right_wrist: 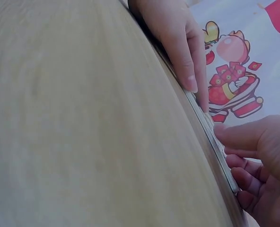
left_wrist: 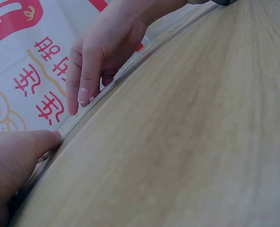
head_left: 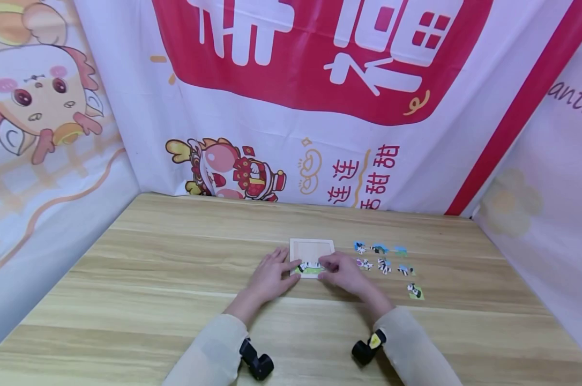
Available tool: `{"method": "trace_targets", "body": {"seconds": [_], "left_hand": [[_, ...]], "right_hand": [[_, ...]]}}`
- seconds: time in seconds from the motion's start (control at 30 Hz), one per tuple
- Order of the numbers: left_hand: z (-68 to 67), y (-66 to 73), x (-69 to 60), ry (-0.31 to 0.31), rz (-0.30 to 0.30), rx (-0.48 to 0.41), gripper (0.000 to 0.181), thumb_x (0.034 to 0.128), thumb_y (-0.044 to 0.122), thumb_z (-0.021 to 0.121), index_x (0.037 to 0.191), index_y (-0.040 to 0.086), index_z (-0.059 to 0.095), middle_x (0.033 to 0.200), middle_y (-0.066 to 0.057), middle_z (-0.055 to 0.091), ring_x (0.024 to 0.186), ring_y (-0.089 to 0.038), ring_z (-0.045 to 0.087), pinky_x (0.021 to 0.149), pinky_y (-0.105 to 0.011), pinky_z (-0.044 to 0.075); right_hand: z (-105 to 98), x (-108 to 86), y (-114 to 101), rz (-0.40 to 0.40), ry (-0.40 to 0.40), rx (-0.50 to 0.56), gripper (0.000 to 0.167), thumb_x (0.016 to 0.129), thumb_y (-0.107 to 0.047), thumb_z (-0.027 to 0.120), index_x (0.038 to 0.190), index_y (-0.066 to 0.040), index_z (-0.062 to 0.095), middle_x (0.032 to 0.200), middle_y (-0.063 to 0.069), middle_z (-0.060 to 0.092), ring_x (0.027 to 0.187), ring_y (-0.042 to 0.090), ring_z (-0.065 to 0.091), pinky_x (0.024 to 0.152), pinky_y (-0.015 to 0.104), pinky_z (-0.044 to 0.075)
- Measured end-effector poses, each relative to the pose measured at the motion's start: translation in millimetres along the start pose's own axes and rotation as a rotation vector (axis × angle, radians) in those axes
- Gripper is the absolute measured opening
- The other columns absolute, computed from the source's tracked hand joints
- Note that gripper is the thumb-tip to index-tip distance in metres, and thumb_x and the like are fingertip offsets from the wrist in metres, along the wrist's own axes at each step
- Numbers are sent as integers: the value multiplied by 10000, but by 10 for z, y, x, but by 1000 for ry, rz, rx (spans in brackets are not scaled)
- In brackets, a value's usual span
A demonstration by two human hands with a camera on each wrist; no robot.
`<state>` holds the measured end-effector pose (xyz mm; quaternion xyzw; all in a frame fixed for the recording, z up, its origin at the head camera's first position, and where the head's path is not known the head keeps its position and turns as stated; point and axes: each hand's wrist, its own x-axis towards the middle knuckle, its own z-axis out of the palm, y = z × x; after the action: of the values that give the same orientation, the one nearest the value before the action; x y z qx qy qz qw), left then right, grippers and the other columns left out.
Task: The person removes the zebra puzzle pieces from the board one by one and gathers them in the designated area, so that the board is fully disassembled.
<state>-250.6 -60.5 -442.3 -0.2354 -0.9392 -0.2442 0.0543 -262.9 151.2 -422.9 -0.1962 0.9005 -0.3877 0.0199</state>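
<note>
A shallow square puzzle tray (head_left: 312, 240) lies flat on the table between the two hands. Zebra-print puzzle pieces (head_left: 310, 267) with green below fill part of its near row. My left hand (head_left: 268, 276) rests at the tray's left side, fingers mostly straight, fingertips touching the rim and the row's left end. The left wrist view shows the left thumb (left_wrist: 48, 138) against the tray's edge. From the other side my right hand (head_left: 345, 273) reaches over the right rim. Its curled fingers (right_wrist: 246, 182) and thumb pinch at the row's right end, hiding part of it.
Right of the tray, several loose puzzle pieces (head_left: 383, 265) lie spread in rows, with one panda piece (head_left: 415, 291) nearer the front. The wooden table (head_left: 175, 252) meets printed cloth (head_left: 252, 118) at the back and sides. Both wrists wear small black cameras.
</note>
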Motion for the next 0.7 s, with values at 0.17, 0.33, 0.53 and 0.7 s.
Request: {"method": "trace_targets", "body": {"seconds": [0.17,0.33,0.53,0.7], "left_hand": [[7,-9,-1,5,-1,5,423,837,414,503,1210,214,516,1354,-160,271,1248,-313,183,998,-458,125],[13,-12,4,6,-9,1,426,833,418,510,1207,214,519,1352,-159,277,1247,-314,188,997,-460,127],[20,-8,20,7,-4,14,432,830,430,509,1205,214,522,1349,-158,286,1245,-317,193,996,-462,136],[13,2,18,8,-3,11,427,829,426,512,1200,215,526,1345,-158,295,1243,-317,199,995,-460,139]], "right_hand": [[41,15,-12,-29,12,-93,360,688,-135,711,1024,-42,619,831,7,515,735,141,479,660,286,426],[57,29,-35,-15,19,-126,335,675,-122,718,986,-45,620,812,2,504,726,139,466,658,289,417],[56,44,-37,12,15,-109,300,670,-104,719,949,-61,616,803,1,499,723,141,459,660,284,411],[61,47,-29,26,26,-73,293,660,-81,721,929,-63,607,805,8,506,729,148,468,668,289,419]]}}
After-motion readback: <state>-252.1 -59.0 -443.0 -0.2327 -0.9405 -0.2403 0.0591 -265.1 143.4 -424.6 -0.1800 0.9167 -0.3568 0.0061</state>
